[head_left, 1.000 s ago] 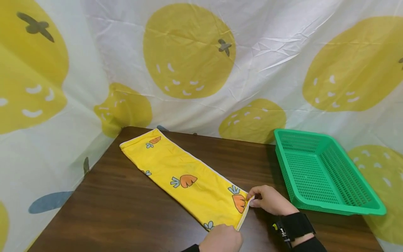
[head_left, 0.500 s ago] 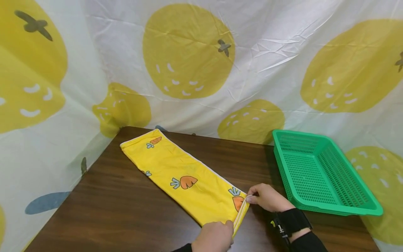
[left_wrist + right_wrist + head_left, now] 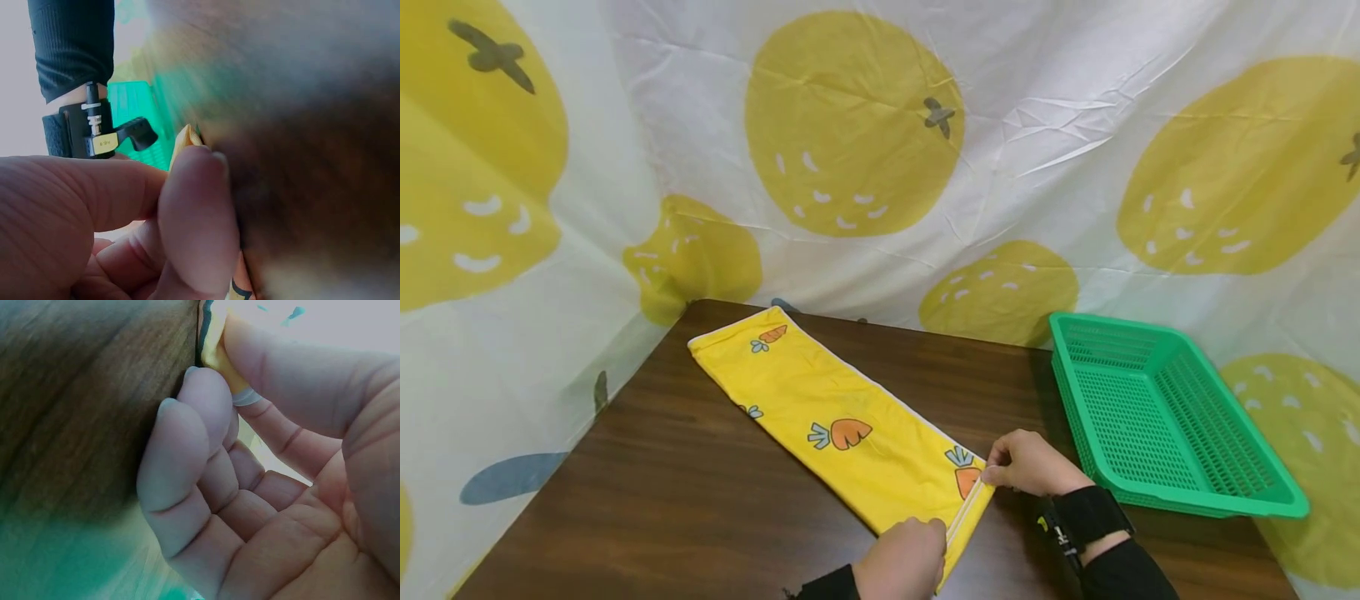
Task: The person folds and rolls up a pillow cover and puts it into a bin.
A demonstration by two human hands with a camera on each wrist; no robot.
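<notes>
A yellow cloth (image 3: pixel 895 446) with a carrot print and white edging lies as a long strip, slanting from the far left toward the near middle. Its near end is turned over into a narrow band. At the band's lower corner, my left hand (image 3: pixel 904 558) pinches the cloth, its fingertips hidden in the head view. My right hand (image 3: pixel 1033 465) pinches the upper corner between thumb and forefinger. The right wrist view shows a yellow fold (image 3: pixel 219 356) of the cloth at the thumb, the other fingers curled close to the table.
A green plastic basket (image 3: pixel 1101 462) with slotted walls stands at the right, close beyond my right hand. Under everything is a dark wooden table (image 3: pixel 700 517). A fruit-printed curtain (image 3: pixel 850 275) hangs along the back and left.
The cloth's near end has been turned over toward the far end, forming a band. My left hand has moved left; the right hand has shifted slightly farther away.
</notes>
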